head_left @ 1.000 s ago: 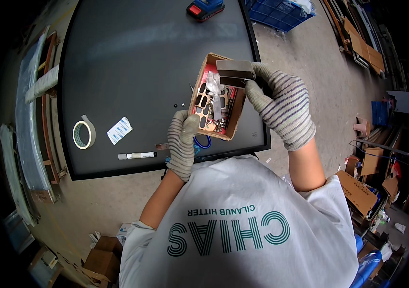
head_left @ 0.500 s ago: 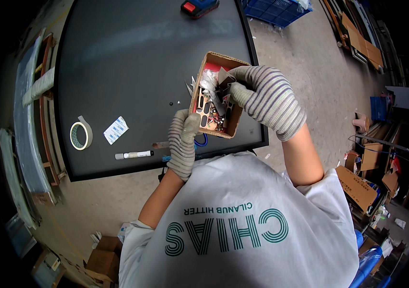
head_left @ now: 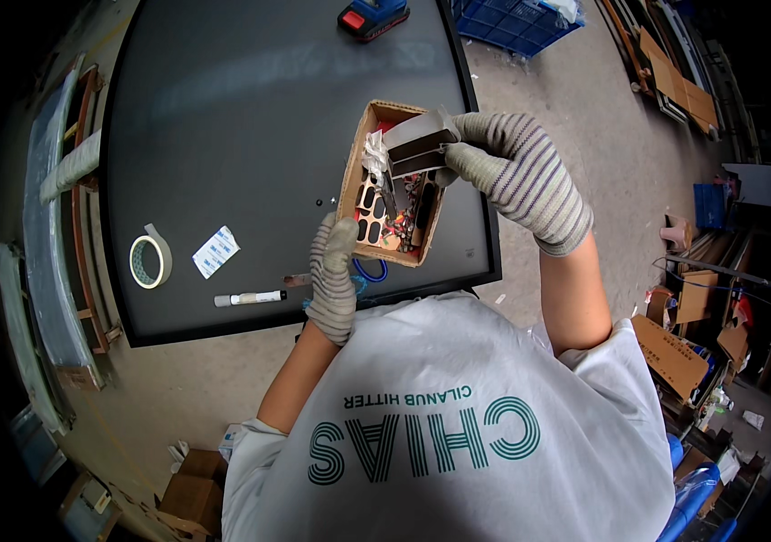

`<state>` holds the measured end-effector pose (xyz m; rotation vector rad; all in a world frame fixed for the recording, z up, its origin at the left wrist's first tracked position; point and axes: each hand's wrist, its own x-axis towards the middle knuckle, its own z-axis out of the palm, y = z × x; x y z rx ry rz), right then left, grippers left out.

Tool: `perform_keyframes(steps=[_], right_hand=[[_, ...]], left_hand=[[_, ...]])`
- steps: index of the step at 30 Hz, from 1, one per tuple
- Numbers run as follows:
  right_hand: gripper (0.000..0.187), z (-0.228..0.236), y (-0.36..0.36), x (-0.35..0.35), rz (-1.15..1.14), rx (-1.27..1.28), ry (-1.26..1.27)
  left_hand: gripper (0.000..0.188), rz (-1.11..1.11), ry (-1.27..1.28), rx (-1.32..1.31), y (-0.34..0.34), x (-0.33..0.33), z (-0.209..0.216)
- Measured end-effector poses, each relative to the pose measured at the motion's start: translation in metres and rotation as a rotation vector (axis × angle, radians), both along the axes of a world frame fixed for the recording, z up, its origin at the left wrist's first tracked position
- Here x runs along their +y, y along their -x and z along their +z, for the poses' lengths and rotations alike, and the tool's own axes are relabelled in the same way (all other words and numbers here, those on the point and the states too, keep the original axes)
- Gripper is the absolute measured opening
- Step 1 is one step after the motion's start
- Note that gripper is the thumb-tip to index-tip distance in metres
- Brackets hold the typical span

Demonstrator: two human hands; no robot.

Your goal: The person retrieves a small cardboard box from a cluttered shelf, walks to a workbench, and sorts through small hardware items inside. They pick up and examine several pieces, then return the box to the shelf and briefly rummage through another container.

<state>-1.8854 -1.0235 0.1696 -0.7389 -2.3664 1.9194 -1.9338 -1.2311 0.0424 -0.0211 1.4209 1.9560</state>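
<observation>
My left hand (head_left: 333,275), in a striped knit glove, grips the near left side of a small open cardboard box (head_left: 352,172) held over the dark panel. Inside the box are a crumpled white wad (head_left: 374,155), a pale strip with black oval pads (head_left: 370,217) and many small hardware bits (head_left: 401,221). My right hand (head_left: 517,176), gloved alike, pinches a grey channel-shaped piece (head_left: 417,135) between thumb and fingers. That piece is over the far part of the box and hides some of its contents. Its lower edge may still touch them; I cannot tell.
On the dark black-framed panel (head_left: 241,126) lie a tape roll (head_left: 150,260), a white packet (head_left: 216,252), a marker (head_left: 250,298) and a blue-and-red power tool battery (head_left: 372,20). A blue crate (head_left: 517,25) stands on the floor beyond its right edge.
My right hand has lifted the grey piece up out of the box's contents, so more of it shows. The box has shifted slightly left with my left hand.
</observation>
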Motion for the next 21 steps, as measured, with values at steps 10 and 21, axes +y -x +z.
perform_keyframes(steps=[10, 21], right_hand=[[0.025, 0.012, -0.001, -0.009, 0.010, 0.018, -0.179], [0.022, 0.010, 0.005, -0.018, 0.063, -0.121, -0.168]], left_hand=[[0.033, 0.002, -0.083, 0.057, 0.002, 0.001, -0.013], [0.031, -0.042, -0.004, 0.117, 0.004, 0.002, -0.005]])
